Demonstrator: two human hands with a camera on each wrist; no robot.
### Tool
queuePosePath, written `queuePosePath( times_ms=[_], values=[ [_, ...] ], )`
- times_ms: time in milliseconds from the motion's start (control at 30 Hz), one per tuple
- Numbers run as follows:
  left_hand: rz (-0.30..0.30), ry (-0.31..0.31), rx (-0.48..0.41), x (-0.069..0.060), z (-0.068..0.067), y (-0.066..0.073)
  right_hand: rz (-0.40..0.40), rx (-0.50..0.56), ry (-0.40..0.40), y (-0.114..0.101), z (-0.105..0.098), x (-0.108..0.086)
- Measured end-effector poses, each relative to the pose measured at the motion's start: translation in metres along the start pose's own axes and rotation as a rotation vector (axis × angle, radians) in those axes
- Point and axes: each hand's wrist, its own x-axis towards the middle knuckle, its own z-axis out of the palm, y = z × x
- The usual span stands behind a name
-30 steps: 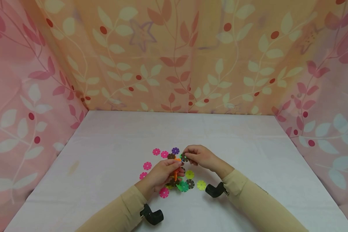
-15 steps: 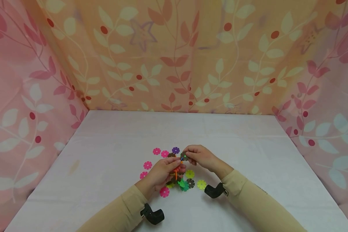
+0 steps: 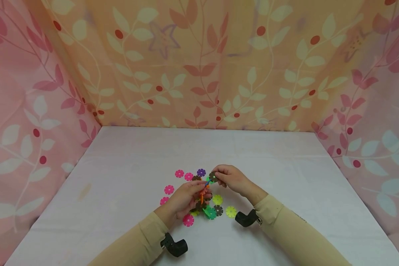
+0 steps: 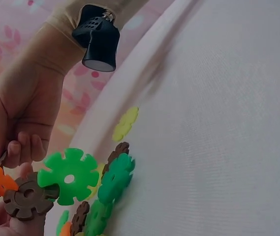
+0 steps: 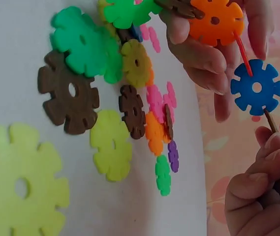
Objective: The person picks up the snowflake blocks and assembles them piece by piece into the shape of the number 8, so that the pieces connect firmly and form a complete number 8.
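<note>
Notched plastic discs are joined edge to edge in a chain. In the right wrist view, a blue disc [image 5: 244, 91] hangs from a red disc [image 5: 243, 53] slotted into an orange disc [image 5: 228, 27]. The left hand [image 3: 185, 197] holds the chain by its orange and red part. A brown disc [image 3: 212, 177] is pinched between the right hand's [image 3: 234, 180] thumb and fingers; its edge meets a notch of the blue disc. How deep it sits cannot be told. A green disc [image 4: 83, 169] and another brown disc [image 4: 19, 204] form the chain's other end in the left wrist view.
Loose discs lie around the hands on the white-covered table [image 3: 269, 155]: pink [image 3: 169, 190], purple [image 3: 201, 172], yellow [image 3: 231, 212], brown [image 3: 218, 211] and green ones. Some overlap below the left hand. Leaf-patterned cloth [image 3: 199, 62] surrounds the table. Each wrist carries a black camera [image 3: 175, 246].
The right hand has shifted slightly up and right with the brown disc. More of the blue disc now shows between the hands. The left hand has barely moved, and the loose discs lie unchanged.
</note>
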Motion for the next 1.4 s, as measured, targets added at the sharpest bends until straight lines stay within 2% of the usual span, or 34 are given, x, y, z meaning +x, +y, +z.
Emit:
queuePosePath(
  times_ms=[167,300,367,467,567,767,900,1000,1033,1233,1333,1400],
  values=[
    [-0.029,0.011,0.01,0.0,0.0,-0.001,0.023,-0.016,0.022,0.002,-0.002,0.0],
    [-0.027,0.028,0.046,0.002,-0.001,-0.004,-0.005,-0.023,0.028,0.0,-0.002,-0.002],
    [-0.028,0.038,0.071,0.003,-0.002,-0.005,-0.064,-0.062,0.0,-0.004,-0.002,-0.005],
    [-0.03,0.044,0.099,0.003,-0.002,-0.005,-0.177,-0.121,-0.088,-0.004,-0.004,-0.005],
    [-0.03,0.044,0.096,0.004,-0.002,-0.005,-0.23,-0.183,-0.141,0.002,-0.007,-0.003],
    [-0.043,0.078,0.117,0.006,-0.004,-0.005,-0.121,-0.237,-0.114,0.003,-0.007,-0.003],
    [-0.036,0.099,0.163,0.008,-0.006,-0.005,-0.1,-0.246,-0.128,0.006,-0.007,-0.002],
    [0.004,0.106,0.285,0.009,-0.009,-0.005,-0.099,-0.272,-0.104,0.007,-0.007,0.0],
    [0.023,0.11,0.353,0.009,-0.009,-0.004,-0.092,-0.278,-0.098,0.007,-0.007,0.0],
    [0.142,0.179,0.88,0.005,-0.009,0.0,-0.033,-0.295,-0.088,0.011,-0.008,-0.001],
    [0.156,0.219,1.065,0.002,-0.005,0.001,-0.015,-0.325,-0.09,0.012,-0.007,0.001],
    [0.136,0.235,1.135,0.0,-0.003,0.001,0.01,-0.366,-0.088,0.012,-0.005,0.002]
  ],
)
